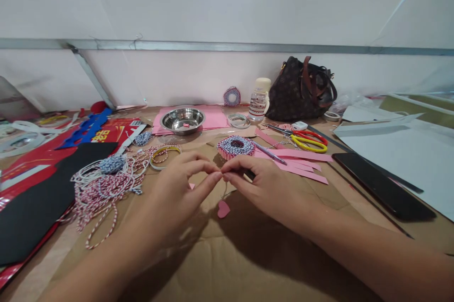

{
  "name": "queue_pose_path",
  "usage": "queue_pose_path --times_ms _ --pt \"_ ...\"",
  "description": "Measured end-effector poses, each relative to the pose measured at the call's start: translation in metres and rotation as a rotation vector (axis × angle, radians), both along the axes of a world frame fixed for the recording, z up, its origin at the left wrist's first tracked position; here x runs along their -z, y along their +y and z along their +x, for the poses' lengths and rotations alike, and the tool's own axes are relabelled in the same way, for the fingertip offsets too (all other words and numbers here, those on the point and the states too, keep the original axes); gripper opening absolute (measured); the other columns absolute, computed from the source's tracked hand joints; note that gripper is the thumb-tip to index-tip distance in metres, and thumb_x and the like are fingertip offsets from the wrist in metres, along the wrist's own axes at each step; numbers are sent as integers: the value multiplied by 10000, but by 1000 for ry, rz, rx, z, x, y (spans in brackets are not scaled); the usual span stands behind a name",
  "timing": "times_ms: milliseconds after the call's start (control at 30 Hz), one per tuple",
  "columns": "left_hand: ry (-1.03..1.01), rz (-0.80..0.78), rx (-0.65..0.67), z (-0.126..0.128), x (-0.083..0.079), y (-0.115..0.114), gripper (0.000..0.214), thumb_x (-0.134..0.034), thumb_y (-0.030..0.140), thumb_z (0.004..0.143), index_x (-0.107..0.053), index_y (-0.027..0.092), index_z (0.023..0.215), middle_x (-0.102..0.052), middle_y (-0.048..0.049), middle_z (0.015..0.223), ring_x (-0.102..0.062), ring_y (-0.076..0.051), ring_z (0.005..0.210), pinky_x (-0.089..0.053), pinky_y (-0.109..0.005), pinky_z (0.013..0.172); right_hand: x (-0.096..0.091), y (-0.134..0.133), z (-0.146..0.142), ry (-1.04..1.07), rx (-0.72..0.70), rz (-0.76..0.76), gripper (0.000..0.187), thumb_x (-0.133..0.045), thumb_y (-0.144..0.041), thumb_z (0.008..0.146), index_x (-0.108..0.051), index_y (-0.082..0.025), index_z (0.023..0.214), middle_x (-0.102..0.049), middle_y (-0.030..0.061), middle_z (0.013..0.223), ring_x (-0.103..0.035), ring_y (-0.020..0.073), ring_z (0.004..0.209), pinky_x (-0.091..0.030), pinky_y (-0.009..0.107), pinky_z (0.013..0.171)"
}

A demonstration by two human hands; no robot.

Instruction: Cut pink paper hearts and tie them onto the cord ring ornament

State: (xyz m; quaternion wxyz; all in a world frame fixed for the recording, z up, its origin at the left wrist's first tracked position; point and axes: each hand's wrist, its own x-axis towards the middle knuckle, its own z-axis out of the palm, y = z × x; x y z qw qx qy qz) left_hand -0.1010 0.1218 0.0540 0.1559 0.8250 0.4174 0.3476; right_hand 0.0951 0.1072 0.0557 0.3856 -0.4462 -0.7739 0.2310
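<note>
My left hand (179, 187) and my right hand (260, 185) meet fingertip to fingertip over the brown cardboard (248, 250). Both are pinched closed on something too small to make out between them. A small pink paper heart (223, 209) lies on the cardboard just below the fingertips. Right behind the hands sits a pink paper ring wrapped in red, white and blue twine (236, 146). A tangle of the same twine (102, 184) lies to the left of my left hand.
Pink paper strips (301, 162), a pen (269, 153) and red and yellow scissors (308, 141) lie right of the ring. A steel bowl (182, 119), bottle (259, 99) and brown handbag (301, 89) stand at the back. A black phone (383, 186) lies right; black and red sheets (35, 198) left.
</note>
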Motion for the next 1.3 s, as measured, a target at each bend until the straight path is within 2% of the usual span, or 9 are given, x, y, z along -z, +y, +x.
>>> queue_pose_path --times_ms 133,233,367,500,600,733,967,1167,1300 --pt "-175 -484 -8 5 -4 2 308 -597 509 875 -720 234 813 -653 10 733 -567 -166 668 -410 -274 597 7 4 3 9 14 87 66 -625 -149 914 -678 -178 940 -698 -4 844 -614 109 731 -466 224 643" --pt "-287 -671 -49 7 -5 2 349 -629 554 831 -723 218 835 -615 13 680 -511 -144 598 -349 -244 511 13 6 6 8 -4 293 36 -640 -161 912 -617 -162 940 -658 46 958 -621 143 854 -502 265 746" --pt "-398 -735 -54 8 -6 0 325 -687 530 798 -725 210 833 -664 -7 788 -579 -170 723 -421 -255 591 17 5 8 -104 -48 516 72 -647 -189 924 -619 -155 981 -613 92 1062 -596 183 1001 -501 320 875" --pt "-478 -804 -1 9 -6 -2 316 -696 514 803 -719 206 868 -709 -31 901 -629 -218 875 -462 -318 768 18 5 6 -129 -48 589 78 -647 -172 922 -621 -155 994 -618 81 1026 -590 179 981 -498 318 867" --pt "-454 -819 -23 8 -6 -3 334 -697 538 797 -711 212 864 -701 -26 901 -614 -215 880 -444 -308 764 18 6 5 -94 -30 550 52 -642 -183 927 -612 -161 965 -643 72 995 -601 181 969 -498 320 851" --pt "-426 -812 -54 8 -7 -2 343 -697 561 787 -721 228 863 -669 -16 879 -571 -192 839 -415 -267 679 17 8 5 -36 -9 311 133 -657 -184 912 -641 -180 1044 -707 38 988 -642 148 858 -507 276 752" --pt "-289 -629 -22 8 -4 2 328 -613 544 850 -705 231 816 -619 15 727 -511 -162 662 -373 -272 592 11 8 4 27 -17 133 64 -643 -166 909 -707 -172 908 -694 6 832 -609 118 750 -465 240 673" --pt "-45 116 -77 3 -4 -7 98 -560 300 921 -643 254 942 -655 -11 1011 -587 -212 995 -423 -357 883 3 3 5 -69 13 153 67 -643 -147 914 -711 -146 917 -710 34 868 -621 130 791 -472 251 717" --pt "67 271 -44 -1 -7 -14 83 -576 206 893 -632 248 939 -631 -17 1010 -579 -212 1003 -421 -362 891 5 2 6 -75 -11 240 80 -626 -128 919 -705 -138 905 -706 42 852 -618 133 787 -480 247 712"
